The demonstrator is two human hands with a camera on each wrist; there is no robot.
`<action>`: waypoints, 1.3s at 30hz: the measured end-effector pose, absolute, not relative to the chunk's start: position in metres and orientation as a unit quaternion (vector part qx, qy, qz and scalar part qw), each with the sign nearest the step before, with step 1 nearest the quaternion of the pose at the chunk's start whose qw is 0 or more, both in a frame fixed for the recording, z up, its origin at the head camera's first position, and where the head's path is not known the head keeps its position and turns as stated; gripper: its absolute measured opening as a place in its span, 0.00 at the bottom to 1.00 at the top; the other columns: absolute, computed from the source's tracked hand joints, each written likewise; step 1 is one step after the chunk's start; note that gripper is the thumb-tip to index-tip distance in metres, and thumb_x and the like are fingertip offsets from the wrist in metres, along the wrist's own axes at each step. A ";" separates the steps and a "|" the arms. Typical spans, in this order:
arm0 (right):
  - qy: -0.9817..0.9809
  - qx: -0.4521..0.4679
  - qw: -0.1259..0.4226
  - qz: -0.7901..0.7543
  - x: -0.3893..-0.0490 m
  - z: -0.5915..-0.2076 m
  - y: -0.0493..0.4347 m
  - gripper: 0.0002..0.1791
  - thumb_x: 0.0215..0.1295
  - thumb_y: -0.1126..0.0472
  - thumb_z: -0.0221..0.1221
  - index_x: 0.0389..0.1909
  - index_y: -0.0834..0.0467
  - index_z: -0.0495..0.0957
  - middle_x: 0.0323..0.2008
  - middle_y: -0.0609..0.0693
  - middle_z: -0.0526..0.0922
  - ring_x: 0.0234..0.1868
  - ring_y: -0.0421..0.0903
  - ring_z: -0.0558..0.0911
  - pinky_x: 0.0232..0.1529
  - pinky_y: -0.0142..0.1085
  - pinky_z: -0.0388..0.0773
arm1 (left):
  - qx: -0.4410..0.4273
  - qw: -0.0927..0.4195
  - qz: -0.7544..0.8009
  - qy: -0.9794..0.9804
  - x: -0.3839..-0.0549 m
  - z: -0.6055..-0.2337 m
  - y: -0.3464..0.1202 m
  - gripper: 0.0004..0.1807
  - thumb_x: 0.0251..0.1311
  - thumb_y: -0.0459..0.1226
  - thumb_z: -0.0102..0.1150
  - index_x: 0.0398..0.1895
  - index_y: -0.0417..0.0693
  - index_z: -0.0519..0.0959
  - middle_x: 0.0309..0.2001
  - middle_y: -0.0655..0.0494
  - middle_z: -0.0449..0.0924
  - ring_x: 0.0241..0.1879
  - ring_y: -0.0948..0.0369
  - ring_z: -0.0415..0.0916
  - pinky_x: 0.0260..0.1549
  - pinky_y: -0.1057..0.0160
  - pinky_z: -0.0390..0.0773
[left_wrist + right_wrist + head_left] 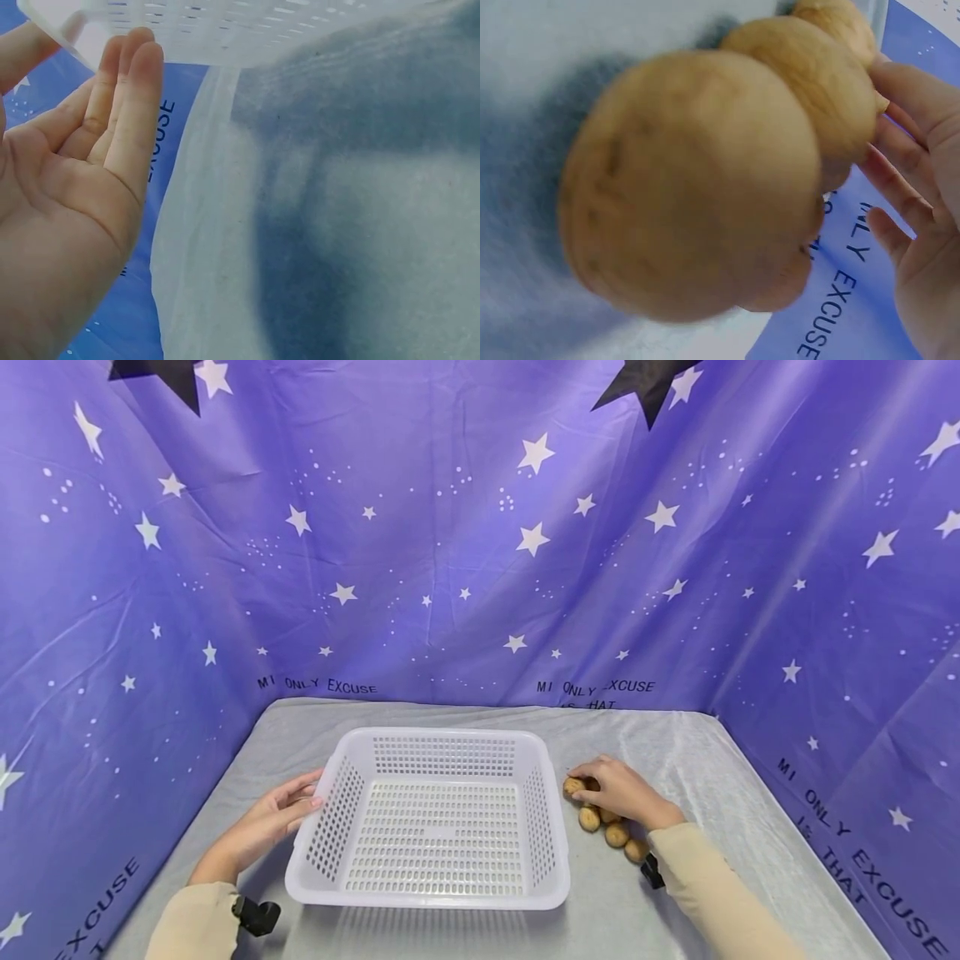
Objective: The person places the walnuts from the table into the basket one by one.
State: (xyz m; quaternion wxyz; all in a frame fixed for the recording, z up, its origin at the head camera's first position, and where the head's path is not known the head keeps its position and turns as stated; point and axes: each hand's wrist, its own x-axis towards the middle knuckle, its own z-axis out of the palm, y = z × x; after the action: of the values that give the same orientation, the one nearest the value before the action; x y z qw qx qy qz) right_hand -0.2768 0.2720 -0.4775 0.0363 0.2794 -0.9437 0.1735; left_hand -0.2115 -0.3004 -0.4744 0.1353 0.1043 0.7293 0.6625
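Note:
A white perforated plastic basket (427,902) stands on the cloth-covered table. My left hand (266,827) holds its left rim, thumb at the rim and fingers against the outer side. In the left wrist view, the fingers of that hand (90,165) lie along the basket's wall (202,30). Right of the basket lies a cluster of small brown potatoes (589,818). My right hand (618,789) reaches over them and grips the far-left potato (574,787) between thumb and fingers. The right wrist view has a near potato (690,187) large in front of this hand (922,180), hiding part of the others.
Grey cloth (675,743) covers the table. Blue-purple curtains (450,568) with white stars close off the back and both sides. Black wrist mounts (257,916) sit at the sleeves, and the right one is close to the nearest potato (636,850).

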 end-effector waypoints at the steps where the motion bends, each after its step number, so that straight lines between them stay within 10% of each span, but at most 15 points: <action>1: -0.943 0.282 0.034 0.176 -0.277 -0.476 0.273 0.19 0.64 0.55 0.69 0.53 0.59 0.85 0.47 0.50 0.85 0.49 0.50 0.80 0.52 0.48 0.80 | 0.106 0.138 0.665 0.726 -0.212 -0.474 -0.301 0.35 0.75 0.34 0.51 0.78 0.33 0.50 0.62 0.40 0.68 0.55 0.61 0.76 0.56 0.64 0.77; 19: -0.926 0.328 0.057 0.176 -0.285 -0.402 0.257 0.20 0.67 0.59 0.66 0.56 0.64 0.81 0.47 0.53 0.86 0.46 0.48 0.84 0.48 0.45 0.83 | 0.120 0.147 0.672 0.716 -0.212 -0.474 -0.300 0.35 0.75 0.33 0.50 0.78 0.33 0.49 0.65 0.39 0.67 0.57 0.61 0.75 0.58 0.65 0.75; 39: -0.854 0.485 -0.021 0.186 -0.307 -0.392 0.072 0.19 0.67 0.55 0.65 0.57 0.57 0.81 0.50 0.46 0.85 0.46 0.36 0.82 0.53 0.28 0.77 | 0.104 0.134 0.660 0.732 -0.211 -0.474 -0.300 0.35 0.74 0.34 0.52 0.78 0.33 0.50 0.66 0.39 0.65 0.56 0.64 0.75 0.57 0.67 0.75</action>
State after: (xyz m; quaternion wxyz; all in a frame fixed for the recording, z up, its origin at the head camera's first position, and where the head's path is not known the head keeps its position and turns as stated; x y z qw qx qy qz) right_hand -0.3066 0.0724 -0.3921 -0.0214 0.4850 -0.8542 0.1863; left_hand -0.2109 -0.2997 -0.4739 0.1341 0.1035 0.7317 0.6603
